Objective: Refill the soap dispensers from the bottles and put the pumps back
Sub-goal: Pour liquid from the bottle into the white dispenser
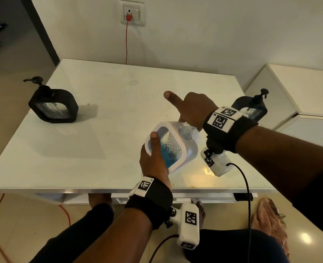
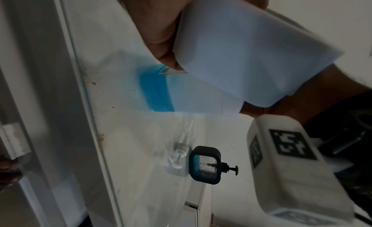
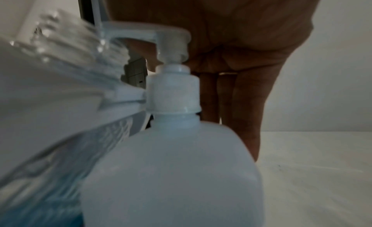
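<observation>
On the pale worktop (image 1: 100, 111), the left hand (image 1: 153, 160) is wrapping its grip around a white, square-shouldered dispenser with a clear textured window and blue soap (image 1: 171, 147), tilting it so its open clear neck is pointing right. The right hand (image 1: 192, 109) is lying nearer the white plastic refill bottle with its pump (image 3: 171, 151); I cannot tell how its grip is closing there, forefinger jutting out.

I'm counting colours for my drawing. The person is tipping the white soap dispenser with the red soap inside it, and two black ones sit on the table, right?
Almost. The soap inside the white dispenser is blue, not red, as the head view shows. The left hand tips it, and two black dispensers sit on the table.
</observation>
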`<state>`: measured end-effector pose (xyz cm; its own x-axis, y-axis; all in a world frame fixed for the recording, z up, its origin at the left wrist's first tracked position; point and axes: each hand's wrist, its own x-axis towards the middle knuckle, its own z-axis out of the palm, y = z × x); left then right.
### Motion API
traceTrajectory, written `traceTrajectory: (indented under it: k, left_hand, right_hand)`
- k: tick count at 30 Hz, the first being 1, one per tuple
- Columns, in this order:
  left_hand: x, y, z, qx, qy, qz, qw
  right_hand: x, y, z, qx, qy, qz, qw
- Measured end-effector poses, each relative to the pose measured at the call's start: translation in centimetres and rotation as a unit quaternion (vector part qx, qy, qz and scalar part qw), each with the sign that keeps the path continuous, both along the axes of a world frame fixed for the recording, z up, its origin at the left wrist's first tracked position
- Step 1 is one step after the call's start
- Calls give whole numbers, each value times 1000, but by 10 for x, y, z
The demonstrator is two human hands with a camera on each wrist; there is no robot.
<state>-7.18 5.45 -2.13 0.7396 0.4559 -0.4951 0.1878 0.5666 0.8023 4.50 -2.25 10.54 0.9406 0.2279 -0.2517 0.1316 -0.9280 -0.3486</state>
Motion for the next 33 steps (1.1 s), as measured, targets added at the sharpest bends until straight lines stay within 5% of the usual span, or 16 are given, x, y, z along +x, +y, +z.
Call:
traceTrajectory:
  k: [10,17,26,33]
  left_hand:
    - [-1,-1,2,-4,8,3,1000]
    - [0,-2,0,5,2,10,1000]
    - [0,-2,-1,14,15,5,1000]
    - [1,-4,-3,2,8,9,1000]
  right_hand:
    - [-4,2,16,23,67,-3,997]
    - [0,0,-1,-4,-18,0,1000]
    - [-3,0,13,25,49,-4,998]
    - [-1,-1,0,-7,-18,-2,1000]
